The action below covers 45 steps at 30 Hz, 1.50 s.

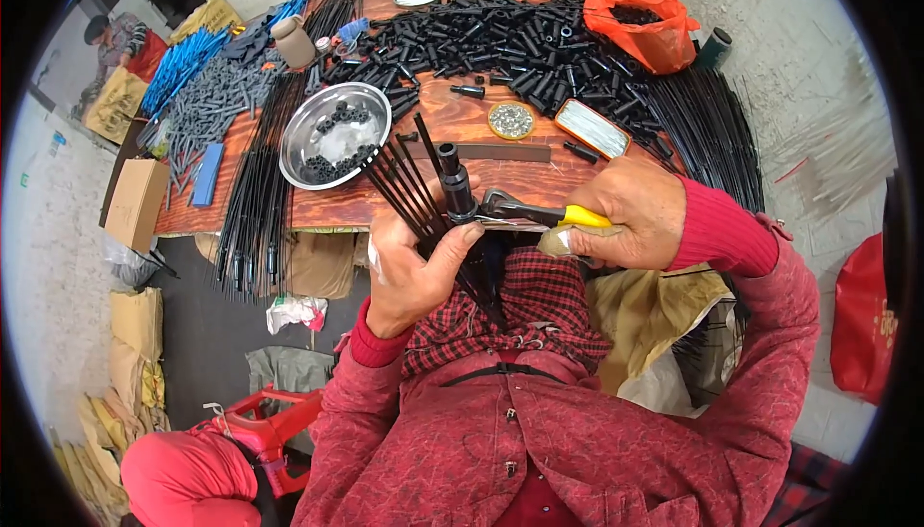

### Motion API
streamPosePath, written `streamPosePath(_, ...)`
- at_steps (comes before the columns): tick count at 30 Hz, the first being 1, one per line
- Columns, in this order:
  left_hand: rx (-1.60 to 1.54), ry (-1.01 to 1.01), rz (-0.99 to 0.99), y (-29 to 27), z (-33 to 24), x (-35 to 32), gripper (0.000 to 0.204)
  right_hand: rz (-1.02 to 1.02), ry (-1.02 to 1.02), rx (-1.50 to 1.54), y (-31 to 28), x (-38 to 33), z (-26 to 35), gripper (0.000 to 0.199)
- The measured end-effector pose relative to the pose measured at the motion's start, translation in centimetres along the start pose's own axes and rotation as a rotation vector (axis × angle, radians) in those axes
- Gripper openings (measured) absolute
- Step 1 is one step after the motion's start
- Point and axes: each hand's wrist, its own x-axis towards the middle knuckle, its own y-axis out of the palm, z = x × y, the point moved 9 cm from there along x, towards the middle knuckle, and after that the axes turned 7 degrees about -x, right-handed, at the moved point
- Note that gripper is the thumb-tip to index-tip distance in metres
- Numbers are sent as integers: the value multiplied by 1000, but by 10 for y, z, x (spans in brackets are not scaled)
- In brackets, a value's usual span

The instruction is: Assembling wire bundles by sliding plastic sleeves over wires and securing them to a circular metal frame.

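My left hand (409, 272) is closed round what looks like a black umbrella frame. A stepped black tube (454, 180) stands upright out of the grip, and several thin black ribs (397, 180) fan out beside it. The left thumb presses at the base of the tube. In my right hand (630, 217) is a pair of pliers with yellow grips (584, 216), their dark metal jaws (502, 205) against or just beside the tube's lower collar. A thin light wire shows near the jaws. Tape wraps a finger of the right hand. Both hands are over my lap at the table's near edge.
Black plastic tubes (500, 36) pile across the wooden table (433, 123). Nearby are a steel bowl (381, 108) of small black rings, a round tin (511, 120) of metal bits, a tray (592, 128) of pins, an orange bag (635, 31) and rib bundles (260, 180). A person (120, 46) sits far left.
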Motion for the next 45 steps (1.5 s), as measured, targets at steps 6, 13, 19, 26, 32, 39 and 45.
streamPosePath(6, -106, -97, -7, 0, 8, -1, 36, -118, -27, 6, 19, 2, -13, 31)
streamPosePath(13, -186, -114, -82, -8, 32, -2, 40, -258, -54, 131, 37, 9, -21, 10)
streamPosePath(19, -121, -5, -119, -21, 22, -6, 32, -233, -64, 84, 42, 19, -11, 26)
streamPosePath(26, -26, 28, -196, -38, 35, -17, 31, -200, -87, 47, 50, 39, -2, 38)
streamPosePath(32, -164, 100, -251, -51, 38, -20, 38, -279, -127, -41, 58, 47, -2, 37)
streamPosePath(39, -258, 119, -307, -67, 47, -23, 36, -443, -168, -86, 72, 65, 7, 34)
streamPosePath(45, -265, 163, -360, -78, 48, -27, 29, -434, -142, 0, 87, 81, 9, 31)
